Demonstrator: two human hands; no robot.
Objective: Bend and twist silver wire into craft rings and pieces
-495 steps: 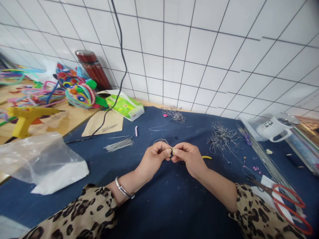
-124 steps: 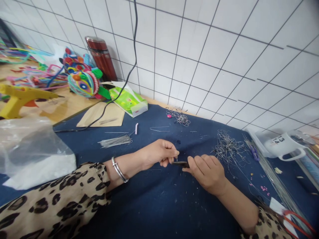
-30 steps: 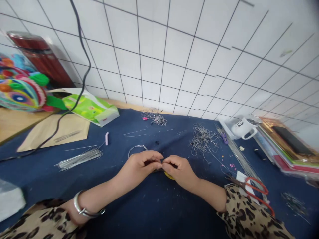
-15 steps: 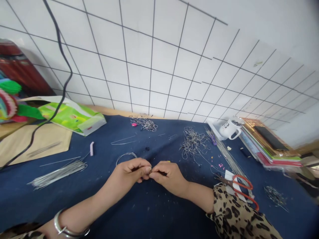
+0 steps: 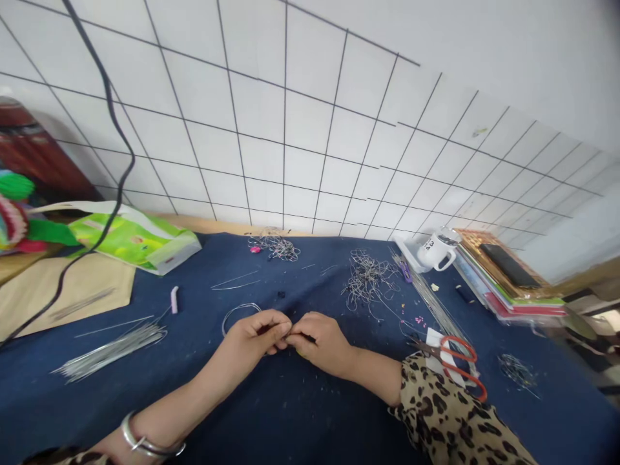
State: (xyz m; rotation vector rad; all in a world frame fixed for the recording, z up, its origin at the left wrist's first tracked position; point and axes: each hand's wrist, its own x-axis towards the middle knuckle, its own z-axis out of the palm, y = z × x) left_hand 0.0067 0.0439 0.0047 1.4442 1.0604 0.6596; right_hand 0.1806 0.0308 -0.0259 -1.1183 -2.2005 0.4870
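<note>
Over the dark blue cloth, my left hand and my right hand meet fingertip to fingertip. Both are closed in a pinch, thumb against forefinger. Whatever lies between the fingertips is too small or too hidden to name. A coiled loop of thin wire sticks out behind my left hand, its lower part covered; whether it runs into the fingers I cannot tell. A small yellow spot shows beneath my right fingers.
Left are a bundle of straight wires and a green bag. Tangled wire lies beyond my right hand. Orange-handled scissors rest by my right sleeve, with a white mug and stacked books farther back.
The camera view has shifted slightly, so the table things sit a little farther left. My right hand has turned a little; the yellow spot now shows below its fingers instead of above. Both pinches persist.
</note>
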